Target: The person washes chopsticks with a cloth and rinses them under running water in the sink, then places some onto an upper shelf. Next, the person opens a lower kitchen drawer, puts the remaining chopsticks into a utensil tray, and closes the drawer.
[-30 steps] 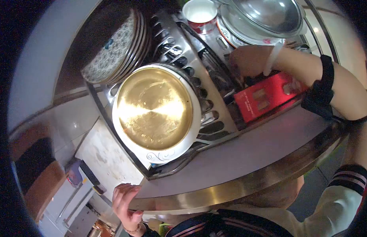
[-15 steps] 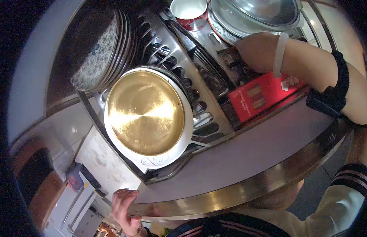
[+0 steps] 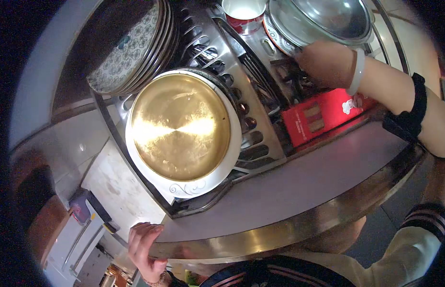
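My left hand (image 3: 145, 248) is at the near left end of the pulled-out drawer, its fingers over the top of the metal-edged drawer front (image 3: 251, 237) and its thumb on the outer side. My right hand (image 3: 325, 64) reaches down into the right part of the drawer, between the clear glass bowl (image 3: 287, 21) and a red box (image 3: 316, 117). It is blurred, and its fingers are hidden behind the back of the hand. Dark utensils (image 3: 290, 79) lie just left of it.
A gold-coloured round pan or lid (image 3: 179, 143) sits on a white dish (image 3: 191, 189). Patterned plates (image 3: 127, 57) stand in a rack behind it. A slotted metal cutlery tray (image 3: 232, 86) runs down the middle. A red and white cup (image 3: 244, 19) stands at the back.
The camera view has shifted slightly, so the drawer's contents sit a little higher and further right. My right hand stays over the same spot, and my left hand remains on the drawer front.
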Tool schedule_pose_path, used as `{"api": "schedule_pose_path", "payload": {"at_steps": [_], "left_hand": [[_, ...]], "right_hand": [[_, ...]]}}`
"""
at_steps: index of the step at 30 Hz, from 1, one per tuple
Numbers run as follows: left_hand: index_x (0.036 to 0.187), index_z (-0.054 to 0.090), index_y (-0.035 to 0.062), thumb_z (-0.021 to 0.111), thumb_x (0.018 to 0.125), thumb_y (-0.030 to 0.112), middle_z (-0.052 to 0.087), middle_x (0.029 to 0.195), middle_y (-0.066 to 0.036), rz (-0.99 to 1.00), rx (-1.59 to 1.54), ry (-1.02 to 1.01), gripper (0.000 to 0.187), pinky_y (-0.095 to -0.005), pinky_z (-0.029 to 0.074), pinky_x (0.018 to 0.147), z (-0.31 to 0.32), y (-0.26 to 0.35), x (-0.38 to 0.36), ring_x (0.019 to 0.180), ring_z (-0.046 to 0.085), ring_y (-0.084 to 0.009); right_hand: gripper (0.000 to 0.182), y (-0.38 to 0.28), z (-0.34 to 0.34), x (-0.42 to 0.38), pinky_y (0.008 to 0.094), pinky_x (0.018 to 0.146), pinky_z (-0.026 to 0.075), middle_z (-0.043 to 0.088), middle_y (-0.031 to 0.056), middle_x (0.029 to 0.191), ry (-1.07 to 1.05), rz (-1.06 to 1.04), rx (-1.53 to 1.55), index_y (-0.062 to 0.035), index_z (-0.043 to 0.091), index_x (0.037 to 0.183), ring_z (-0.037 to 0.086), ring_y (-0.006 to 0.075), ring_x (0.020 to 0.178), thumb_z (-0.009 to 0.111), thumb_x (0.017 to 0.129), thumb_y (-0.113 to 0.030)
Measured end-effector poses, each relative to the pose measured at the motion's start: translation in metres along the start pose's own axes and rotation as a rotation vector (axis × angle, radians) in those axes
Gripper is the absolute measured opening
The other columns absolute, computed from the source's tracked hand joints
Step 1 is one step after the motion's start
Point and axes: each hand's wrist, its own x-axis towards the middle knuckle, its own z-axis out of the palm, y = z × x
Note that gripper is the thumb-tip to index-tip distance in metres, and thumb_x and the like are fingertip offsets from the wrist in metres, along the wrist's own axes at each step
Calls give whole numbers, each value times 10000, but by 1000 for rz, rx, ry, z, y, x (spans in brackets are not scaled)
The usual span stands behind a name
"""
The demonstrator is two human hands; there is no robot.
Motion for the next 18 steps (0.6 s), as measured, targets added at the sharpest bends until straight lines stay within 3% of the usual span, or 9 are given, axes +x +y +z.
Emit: {"api": "schedule_pose_path", "payload": {"at_steps": [4,6,7,8,10,11,14,18], "left_hand": [[856,582,-13,433,742,601,588,807,-125,7,9,2,643,-407,420,708,-1,0,-3,747,541,-298],[861,583,-12,453,737,594,586,807,-124,29,7,21,632,-402,419,708,-2,-1,-2,743,538,-302],[881,591,1,499,709,573,588,813,-118,48,6,-7,604,-388,419,708,-4,0,-2,739,537,-295],[902,604,21,556,674,532,584,794,-100,66,8,-41,562,-365,422,698,-9,5,0,727,535,-270],[997,583,44,628,660,434,560,792,-79,178,23,-76,517,-337,413,645,-11,2,-5,680,510,-230],[1027,563,50,620,696,400,555,818,-78,210,36,-7,484,-332,409,644,-6,1,-11,695,511,-227],[1034,540,59,613,729,383,538,823,-81,261,-74,114,451,-331,398,664,6,0,-24,726,503,-244],[959,540,53,596,740,405,510,764,-80,284,-86,208,418,-331,384,622,9,7,-37,681,488,-248]], "right_hand": [[165,-12,-26,-12,402,551,496,578,200,644,-168,56,117,-2,595,787,597,341,638,544,671,-108],[181,-7,-5,-13,395,552,498,580,198,645,-130,105,55,-16,602,788,603,330,642,569,659,-138],[176,-5,2,-16,394,546,499,586,189,654,-112,42,15,-36,603,830,605,322,626,543,687,-120],[225,-15,2,-13,391,579,501,600,167,704,-183,175,-102,-72,588,939,606,315,631,486,740,-94],[342,-7,30,-15,407,762,463,518,234,1048,458,-108,-360,-134,484,1159,544,329,926,410,825,-113],[345,-5,43,-14,408,758,462,520,234,1039,523,-154,-289,-131,484,1158,545,330,920,412,822,-111],[351,-13,39,30,411,748,461,527,232,1015,436,-185,-73,-122,482,1156,548,334,900,418,811,-106],[361,-23,28,42,414,734,459,537,230,982,334,-160,-58,-111,479,1153,553,339,874,425,796,-98]]}}
